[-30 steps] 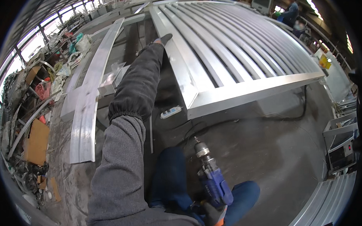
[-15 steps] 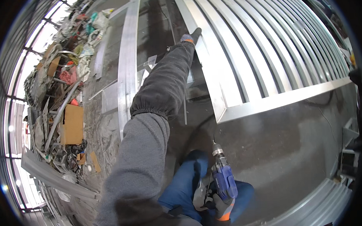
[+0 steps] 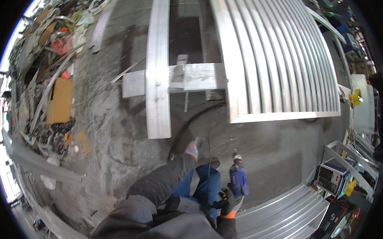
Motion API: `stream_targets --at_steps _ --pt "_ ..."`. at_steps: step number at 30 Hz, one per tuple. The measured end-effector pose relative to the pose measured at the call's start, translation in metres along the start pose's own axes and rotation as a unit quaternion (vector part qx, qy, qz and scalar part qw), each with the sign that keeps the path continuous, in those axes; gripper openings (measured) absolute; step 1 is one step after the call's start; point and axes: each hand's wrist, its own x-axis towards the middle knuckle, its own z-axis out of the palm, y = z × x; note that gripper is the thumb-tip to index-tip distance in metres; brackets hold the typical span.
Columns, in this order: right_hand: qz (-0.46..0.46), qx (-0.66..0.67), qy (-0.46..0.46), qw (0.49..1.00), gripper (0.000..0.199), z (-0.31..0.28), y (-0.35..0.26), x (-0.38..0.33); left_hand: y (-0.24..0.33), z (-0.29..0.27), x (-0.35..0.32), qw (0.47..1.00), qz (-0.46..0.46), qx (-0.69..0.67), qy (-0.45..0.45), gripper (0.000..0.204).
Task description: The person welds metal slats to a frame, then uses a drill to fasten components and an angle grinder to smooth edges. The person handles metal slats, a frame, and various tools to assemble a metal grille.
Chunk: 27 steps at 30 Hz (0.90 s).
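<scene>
above the concrete floor (image 3: pixel 281 154), right hand (image 3: pixel 229 202) – grip clamped on blue drill (image 3: pixel 238 179), left hand (image 3: pixel 193 148) – grip unclear

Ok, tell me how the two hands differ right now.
The right hand is closed around the handle of a blue power drill with its bit pointing away; the left hand holds nothing and reaches out over the concrete floor. The left hand is stretched farther from the body; the right hand stays close by the knee. Both wear work gloves.
</scene>
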Motion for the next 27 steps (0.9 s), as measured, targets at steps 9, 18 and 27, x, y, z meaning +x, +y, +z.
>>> stream_targets --at_steps 9,18,27 --pt "0.018 0.006 -0.035 0.999 0.061 0.017 -0.024 0.004 0.044 -0.141 -0.049 0.911 0.203 0.353 -0.066 0.034" --pt "-0.016 0.056 0.003 0.998 0.058 0.102 -0.021 0.009 0.116 -0.213 0.070 0.893 0.303 0.315 -0.109 0.037" --pt "0.020 0.133 0.164 0.977 0.048 0.230 0.033 -0.069 0.018 -0.210 0.117 0.607 0.347 0.554 -0.452 0.038"
